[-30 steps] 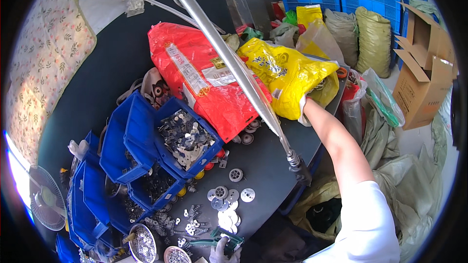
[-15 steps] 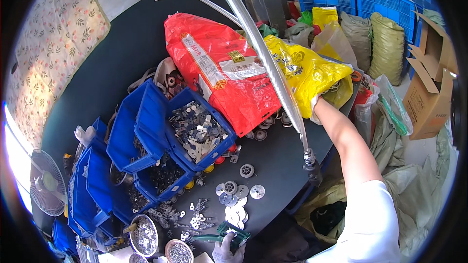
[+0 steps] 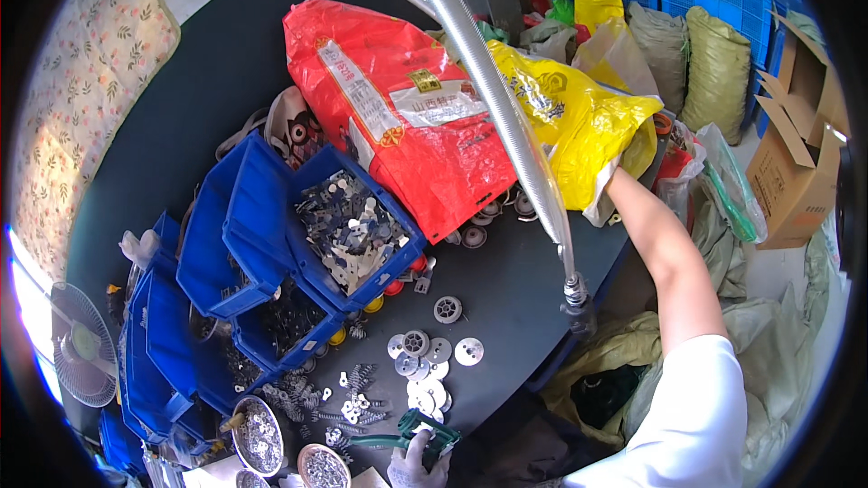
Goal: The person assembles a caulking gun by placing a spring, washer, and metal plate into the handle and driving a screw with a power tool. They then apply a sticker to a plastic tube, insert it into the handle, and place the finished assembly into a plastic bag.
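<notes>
My left hand [image 3: 417, 466], in a pale glove, is closed around a dark green device [image 3: 440, 434] with a long thin handle at the bottom of the table. My right forearm [image 3: 658, 239] reaches into the mouth of a yellow plastic bag [image 3: 579, 117], which hides the hand and whatever it touches. Flat silver discs [image 3: 428, 390] lie in an overlapping cluster just beyond the green device. A grey spoked wheel [image 3: 448, 309] lies apart from them. Coil springs [image 3: 357, 384] and small white pieces [image 3: 354, 411] are scattered left of the discs.
Blue bins [image 3: 348, 235] of small metal parts stand at the left, beside a big red bag [image 3: 389, 108]. Round bowls [image 3: 259, 438] of tiny parts sit near the front. A metal flexible tube [image 3: 493, 99] hangs across the table. Sacks [image 3: 719, 72] and a cardboard box [image 3: 796, 158] are at the right.
The view has shifted slightly, so the table's things sit a little further left and up. My right arm stays in the yellow bag, whose mouth has shifted; my left hand keeps hold of the green device.
</notes>
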Demonstrator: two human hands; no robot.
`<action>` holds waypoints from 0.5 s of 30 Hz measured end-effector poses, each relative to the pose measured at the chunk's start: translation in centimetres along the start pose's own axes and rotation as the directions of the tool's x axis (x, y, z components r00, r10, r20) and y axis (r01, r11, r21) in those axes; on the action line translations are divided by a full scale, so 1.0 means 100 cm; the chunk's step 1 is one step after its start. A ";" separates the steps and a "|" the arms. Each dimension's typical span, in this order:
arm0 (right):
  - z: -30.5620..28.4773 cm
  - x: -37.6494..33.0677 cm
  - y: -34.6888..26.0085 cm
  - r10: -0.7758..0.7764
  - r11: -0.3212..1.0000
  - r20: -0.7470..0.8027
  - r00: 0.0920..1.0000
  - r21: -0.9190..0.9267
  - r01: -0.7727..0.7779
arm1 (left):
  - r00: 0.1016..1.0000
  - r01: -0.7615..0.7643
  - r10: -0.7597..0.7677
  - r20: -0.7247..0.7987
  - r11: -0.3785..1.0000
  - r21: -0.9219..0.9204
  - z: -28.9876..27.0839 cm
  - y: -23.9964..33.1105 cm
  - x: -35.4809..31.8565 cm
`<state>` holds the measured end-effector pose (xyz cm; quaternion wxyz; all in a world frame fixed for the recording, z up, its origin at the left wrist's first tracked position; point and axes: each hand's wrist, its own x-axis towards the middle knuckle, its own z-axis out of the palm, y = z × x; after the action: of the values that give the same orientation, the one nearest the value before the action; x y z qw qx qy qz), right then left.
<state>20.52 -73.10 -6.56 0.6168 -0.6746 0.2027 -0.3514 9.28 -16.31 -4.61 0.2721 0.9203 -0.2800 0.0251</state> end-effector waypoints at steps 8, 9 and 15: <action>-0.063 -0.022 0.015 0.073 0.988 0.034 0.997 -0.138 -0.067 | 0.999 -0.040 0.040 -0.008 0.999 0.010 0.000 0.002 0.008; -0.081 -0.028 0.016 0.073 0.984 0.023 0.997 -0.162 -0.069 | 0.998 -0.057 0.057 0.001 0.998 0.001 0.002 0.000 0.008; -0.089 -0.099 -0.075 0.325 0.890 -0.072 0.943 -0.312 -0.331 | 0.989 -0.145 0.146 0.038 0.989 -0.028 0.002 0.002 0.008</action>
<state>6.27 -71.05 -1.54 0.5478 -0.7183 0.3736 -0.2107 9.86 -16.97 -4.48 0.2757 0.8942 -0.3519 0.0231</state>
